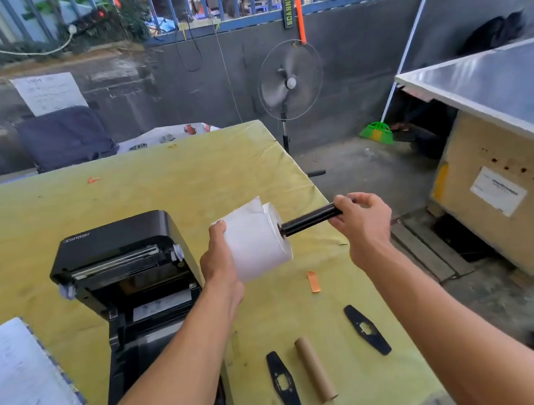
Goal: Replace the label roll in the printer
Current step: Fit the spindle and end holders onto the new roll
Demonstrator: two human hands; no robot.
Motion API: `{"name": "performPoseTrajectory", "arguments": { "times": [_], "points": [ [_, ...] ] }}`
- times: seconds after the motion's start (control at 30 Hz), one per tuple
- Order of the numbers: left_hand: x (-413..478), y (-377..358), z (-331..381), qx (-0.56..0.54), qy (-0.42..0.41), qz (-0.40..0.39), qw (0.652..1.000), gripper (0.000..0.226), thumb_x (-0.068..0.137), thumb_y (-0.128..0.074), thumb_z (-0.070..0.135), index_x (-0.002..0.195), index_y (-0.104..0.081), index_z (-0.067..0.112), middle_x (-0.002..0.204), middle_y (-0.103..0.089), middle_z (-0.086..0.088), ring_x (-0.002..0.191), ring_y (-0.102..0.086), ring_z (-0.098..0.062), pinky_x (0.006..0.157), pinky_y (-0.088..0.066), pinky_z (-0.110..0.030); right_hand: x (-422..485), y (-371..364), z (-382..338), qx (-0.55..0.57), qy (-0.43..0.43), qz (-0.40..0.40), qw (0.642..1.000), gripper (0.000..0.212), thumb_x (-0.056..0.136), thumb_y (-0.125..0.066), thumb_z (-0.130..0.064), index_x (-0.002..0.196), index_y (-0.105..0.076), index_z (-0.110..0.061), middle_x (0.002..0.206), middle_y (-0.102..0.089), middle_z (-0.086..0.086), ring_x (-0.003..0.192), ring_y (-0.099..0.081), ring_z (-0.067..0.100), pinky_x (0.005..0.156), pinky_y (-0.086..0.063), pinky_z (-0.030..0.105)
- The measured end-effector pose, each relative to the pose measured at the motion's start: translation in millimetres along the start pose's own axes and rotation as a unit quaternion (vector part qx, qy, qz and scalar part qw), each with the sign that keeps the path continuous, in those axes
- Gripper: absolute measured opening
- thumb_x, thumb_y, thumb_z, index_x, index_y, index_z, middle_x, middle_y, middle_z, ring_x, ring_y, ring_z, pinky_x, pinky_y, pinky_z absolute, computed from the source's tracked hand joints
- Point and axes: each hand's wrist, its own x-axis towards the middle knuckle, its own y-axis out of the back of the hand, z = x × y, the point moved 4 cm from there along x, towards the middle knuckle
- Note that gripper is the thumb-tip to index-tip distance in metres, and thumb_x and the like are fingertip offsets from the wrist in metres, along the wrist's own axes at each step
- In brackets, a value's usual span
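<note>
Above the table my left hand (218, 261) grips a full white label roll (257, 238). My right hand (361, 219) holds the outer end of a black spindle rod (309, 219), whose other end sits in the roll's core. The black printer (123, 269) stands open on the left with its lid tilted back and its roll bay showing. An empty brown cardboard core (315, 369) lies near the front edge between two flat black roll guide plates (284, 383) (367, 329).
A yellow-green cloth covers the table (152, 184). An open notebook (17, 395) lies at the front left. A small orange scrap (313, 281) lies right of the printer. Beyond the table stand a pedestal fan (289, 81) and a metal-topped counter (502, 91).
</note>
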Motion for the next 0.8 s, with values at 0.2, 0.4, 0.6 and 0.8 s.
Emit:
{"name": "performPoseTrajectory", "arguments": {
  "times": [0.2, 0.4, 0.6, 0.8],
  "points": [
    [-18, 9, 7, 0.015, -0.004, -0.046, 0.999, 0.042, 0.075, -0.067, 0.055, 0.096, -0.061, 0.02, 0.102, -0.068, -0.008, 0.088, -0.069, -0.032, 0.069, -0.053, -0.038, -34, 3, 3, 0.031, 0.032, 0.042, 0.998, 0.016, 0.088, -0.072, -0.012, 0.1, -0.062, -0.013, 0.102, -0.067, 0.013, 0.086, -0.074, 0.024, 0.072, -0.063, 0.03],
    [-37, 31, 9, 0.012, 0.016, -0.016, 1.0, 0.044, 0.063, -0.069, 0.057, 0.086, -0.062, 0.02, 0.087, -0.066, -0.003, 0.067, -0.066, -0.025, 0.051, -0.051, -0.028, -80, -1, 1, 0.001, 0.057, -0.013, 0.998, 0.02, 0.085, -0.077, -0.018, 0.098, -0.063, -0.012, 0.094, -0.07, 0.012, 0.07, -0.076, 0.019, 0.074, -0.065, 0.034],
    [-55, 42, 8, 0.018, 0.032, -0.042, 0.998, 0.054, 0.059, -0.066, 0.059, 0.094, -0.062, 0.019, 0.094, -0.067, -0.008, 0.073, -0.066, -0.029, 0.06, -0.051, -0.033, -124, -15, 16, -0.008, 0.086, -0.073, 0.994, 0.017, 0.084, -0.077, -0.018, 0.088, -0.062, -0.011, 0.095, -0.073, 0.021, 0.078, -0.077, 0.027, 0.061, -0.06, 0.022],
    [-61, 48, 12, 0.002, 0.045, -0.057, 0.997, 0.059, 0.059, -0.067, 0.057, 0.104, -0.064, 0.019, 0.1, -0.07, -0.008, 0.077, -0.068, -0.031, 0.065, -0.05, -0.037, -139, -18, 16, -0.039, 0.111, -0.107, 0.987, 0.016, 0.083, -0.079, -0.018, 0.087, -0.068, -0.008, 0.085, -0.078, 0.013, 0.07, -0.077, 0.022, 0.076, -0.064, 0.042]
  ]
}}
